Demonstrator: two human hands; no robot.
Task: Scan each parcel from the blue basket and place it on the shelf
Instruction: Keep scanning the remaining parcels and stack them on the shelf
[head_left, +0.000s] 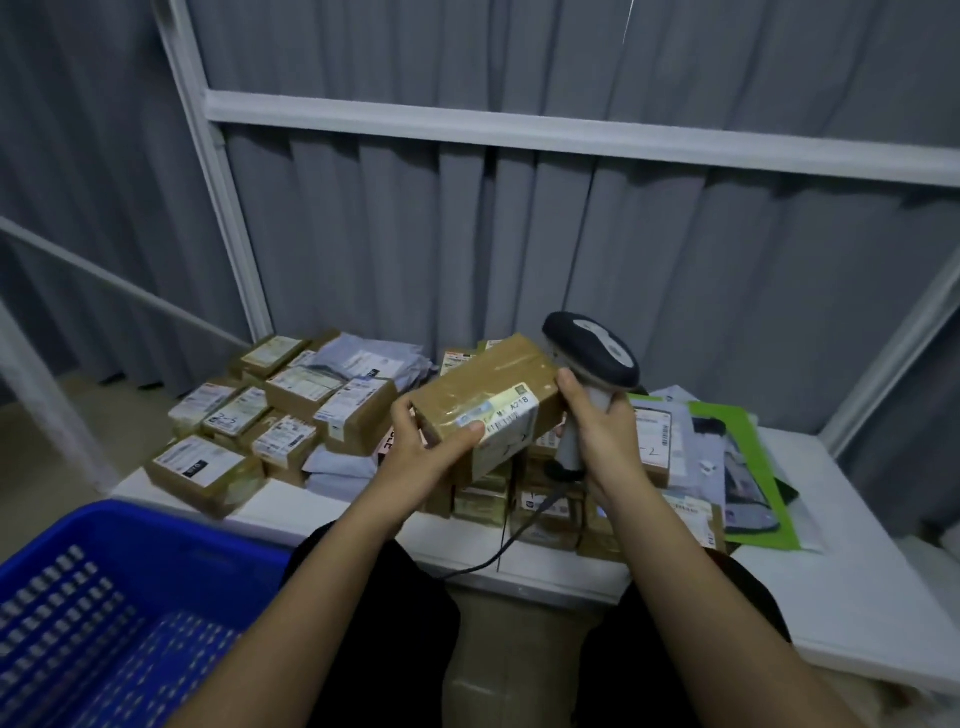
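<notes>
While the left hand (431, 447) grips the near-left end of a brown taped parcel (485, 400), thumb lying on its white label (506, 415) and the other fingers curled under, the parcel is held up tilted above the white shelf (852, 597). Right hand (605, 436) is wrapped round the grey handle of a barcode scanner (592, 353), and its thumb presses the parcel's right end. Scanner head is dark with a light stripe, just beside the parcel's far right corner; its cable (514, 540) hangs down toward the person's lap. Blue basket (171, 535) sits lower left, slotted floor showing. Boxes (291, 410) and grey mailers (363, 358) are piled on the shelf behind, a green folder (748, 457) at right. Grey curtain (519, 249) behind.
</notes>
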